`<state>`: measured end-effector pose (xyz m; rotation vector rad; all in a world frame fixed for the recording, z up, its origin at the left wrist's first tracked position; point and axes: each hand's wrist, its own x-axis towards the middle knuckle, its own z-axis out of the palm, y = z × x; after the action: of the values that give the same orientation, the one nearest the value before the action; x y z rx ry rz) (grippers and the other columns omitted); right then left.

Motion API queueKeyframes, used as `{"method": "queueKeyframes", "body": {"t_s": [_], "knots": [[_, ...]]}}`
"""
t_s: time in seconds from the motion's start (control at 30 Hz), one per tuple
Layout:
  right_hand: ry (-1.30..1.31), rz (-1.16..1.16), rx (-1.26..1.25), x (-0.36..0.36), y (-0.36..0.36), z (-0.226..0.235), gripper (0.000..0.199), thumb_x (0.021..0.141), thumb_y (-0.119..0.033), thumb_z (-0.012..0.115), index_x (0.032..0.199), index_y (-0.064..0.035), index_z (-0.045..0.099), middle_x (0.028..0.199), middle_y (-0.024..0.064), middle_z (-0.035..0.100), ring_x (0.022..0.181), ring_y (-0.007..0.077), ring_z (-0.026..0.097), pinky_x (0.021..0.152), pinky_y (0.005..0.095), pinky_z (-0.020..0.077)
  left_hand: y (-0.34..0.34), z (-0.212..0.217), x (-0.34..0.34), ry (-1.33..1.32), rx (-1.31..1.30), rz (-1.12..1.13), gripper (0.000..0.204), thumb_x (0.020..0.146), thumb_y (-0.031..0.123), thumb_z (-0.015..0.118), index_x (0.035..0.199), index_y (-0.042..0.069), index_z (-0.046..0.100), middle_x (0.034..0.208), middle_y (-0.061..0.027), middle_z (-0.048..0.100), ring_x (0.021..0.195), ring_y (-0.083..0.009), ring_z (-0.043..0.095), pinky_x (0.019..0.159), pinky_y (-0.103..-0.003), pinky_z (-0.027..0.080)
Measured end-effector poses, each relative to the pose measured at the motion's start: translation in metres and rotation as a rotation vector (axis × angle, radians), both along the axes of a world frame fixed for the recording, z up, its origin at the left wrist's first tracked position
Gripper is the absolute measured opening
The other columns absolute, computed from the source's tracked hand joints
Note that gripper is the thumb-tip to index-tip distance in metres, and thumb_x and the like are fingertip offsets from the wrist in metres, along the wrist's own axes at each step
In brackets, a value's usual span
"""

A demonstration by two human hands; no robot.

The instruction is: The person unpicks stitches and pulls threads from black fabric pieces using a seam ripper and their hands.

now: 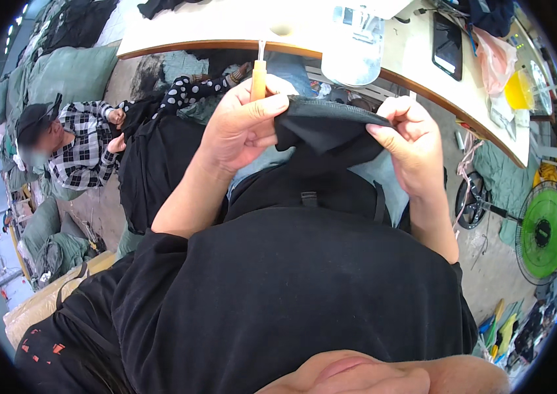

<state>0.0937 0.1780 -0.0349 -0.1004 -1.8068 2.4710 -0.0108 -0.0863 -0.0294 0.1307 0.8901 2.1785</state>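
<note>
Left hand [242, 125] clamped on left edge of dark fabric [321, 131], fingers curled over hem, also pinching orange-handled tool [259, 77] upright, thin tip pointing far. Right hand [410, 141] pinched shut on fabric's right edge, thumb on top. Fabric stretched between both hands, raised near chest, above lap. Far: curved white counter [226, 29] with black phone [447, 44] at right. Far left: person in checked shirt [85, 154] sitting. Right: green fan [542, 231] on floor.
</note>
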Motion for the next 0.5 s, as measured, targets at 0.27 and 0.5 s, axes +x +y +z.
{"method": "queueKeyframes", "body": {"t_s": [0.27, 0.5], "knots": [[-0.119, 0.077, 0.081, -0.012, 0.033, 0.02, 0.014, 0.092, -0.009, 0.078, 0.1, -0.0029, 0.068, 0.09, -0.0027, 0.064, 0.084, 0.0038, 0.058, 0.08, 0.0209, 0.0462, 0.042, -0.002, -0.063, 0.338, -0.226, -0.024, 0.009, 0.094, 0.004, 0.073, 0.102, 0.0, 0.072, 0.075, 0.0023, 0.059, 0.058, -0.0031, 0.045, 0.049, -0.02, 0.03], [-0.14, -0.19, -0.063, -0.031, 0.013, -0.011, 0.011, 0.096, -0.012, 0.075, 0.101, -0.0022, 0.075, 0.086, -0.0043, 0.066, 0.076, 0.0025, 0.055, 0.068, 0.0188, 0.0416, 0.076, -0.002, -0.113, 0.745, -0.316, -0.008, 0.007, 0.097, 0.004, 0.07, 0.104, 0.007, 0.069, 0.083, 0.0039, 0.06, 0.059, -0.0019, 0.045, 0.051, -0.019, 0.033]]}}
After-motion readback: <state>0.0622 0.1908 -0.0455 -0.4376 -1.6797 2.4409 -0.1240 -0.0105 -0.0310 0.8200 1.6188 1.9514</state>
